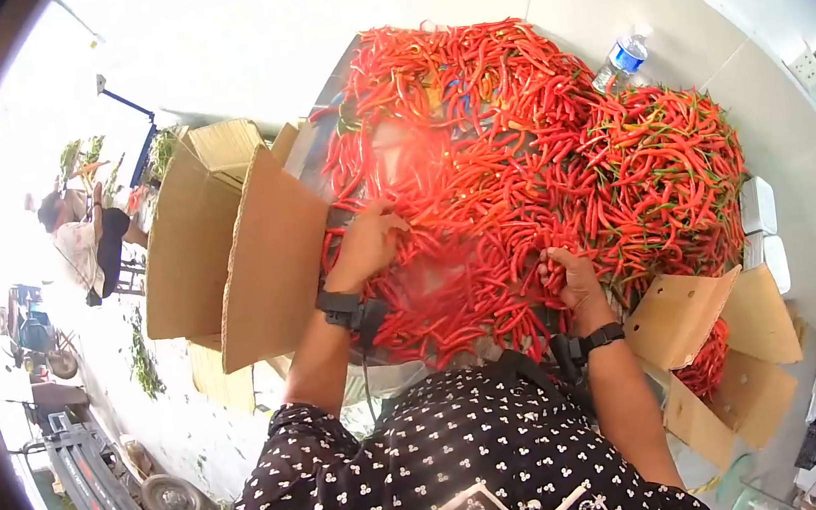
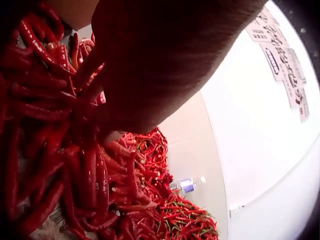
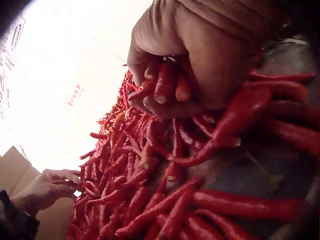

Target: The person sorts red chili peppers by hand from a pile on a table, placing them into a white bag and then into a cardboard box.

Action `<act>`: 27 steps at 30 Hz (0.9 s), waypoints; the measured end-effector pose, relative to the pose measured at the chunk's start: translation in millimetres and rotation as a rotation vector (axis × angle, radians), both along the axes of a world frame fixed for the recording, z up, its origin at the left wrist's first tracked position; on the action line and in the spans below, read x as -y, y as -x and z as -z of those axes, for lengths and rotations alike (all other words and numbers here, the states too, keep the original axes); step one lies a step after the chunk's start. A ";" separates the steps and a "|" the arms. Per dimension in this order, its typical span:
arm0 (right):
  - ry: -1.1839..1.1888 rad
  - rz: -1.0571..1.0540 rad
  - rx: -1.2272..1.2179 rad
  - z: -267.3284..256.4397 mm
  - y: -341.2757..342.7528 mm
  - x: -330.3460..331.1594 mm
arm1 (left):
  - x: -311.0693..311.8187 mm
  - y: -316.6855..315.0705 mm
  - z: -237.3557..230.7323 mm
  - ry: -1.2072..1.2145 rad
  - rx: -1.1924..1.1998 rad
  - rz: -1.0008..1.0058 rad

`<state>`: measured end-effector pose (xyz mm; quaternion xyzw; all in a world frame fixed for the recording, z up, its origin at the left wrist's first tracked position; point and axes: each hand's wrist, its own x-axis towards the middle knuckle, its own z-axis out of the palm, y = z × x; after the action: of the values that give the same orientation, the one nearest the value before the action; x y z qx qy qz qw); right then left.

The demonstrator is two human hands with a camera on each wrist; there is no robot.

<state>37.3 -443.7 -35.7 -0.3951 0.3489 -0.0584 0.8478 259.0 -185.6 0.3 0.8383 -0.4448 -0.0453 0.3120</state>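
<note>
Red chili peppers (image 1: 491, 185) lie in a broad heap before the person. At its left side is the left hand (image 1: 372, 244); in the right wrist view the left hand (image 3: 50, 189) has bent fingers round a red pepper (image 3: 63, 182). The left wrist view shows the left hand (image 2: 150, 65) dark, its fingertips among peppers (image 2: 90, 175). Near the heap's lower right, the right hand (image 1: 574, 278) is curled palm up. Close up, the right hand (image 3: 200, 55) grips several peppers (image 3: 165, 85), their cut-looking ends showing between fingers and palm.
An open cardboard box (image 1: 273, 260) stands left of the heap. Peppers with green stems (image 1: 665, 165) are piled at the right, above a smaller box (image 1: 682, 319) holding red peppers. A plastic bottle (image 1: 622, 59) lies by the far right edge. Another person (image 1: 89, 241) sits far left.
</note>
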 end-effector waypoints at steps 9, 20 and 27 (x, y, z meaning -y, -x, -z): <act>-0.083 -0.060 0.149 -24.3 -29.3 -22.0 | 33.7 7.5 -29.8 0.127 0.169 -0.099; -0.071 -0.132 0.160 -18.2 -23.2 -15.3 | 137.3 43.8 1.8 -0.231 0.352 0.095; -0.060 -0.126 0.140 -10.8 -19.4 -11.3 | 110.5 54.9 -3.7 0.082 -0.315 0.175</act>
<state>56.7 -432.4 -24.9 -0.3857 0.2648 -0.0221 0.8835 204.1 -296.1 4.0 0.7656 -0.4630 -0.1851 0.4065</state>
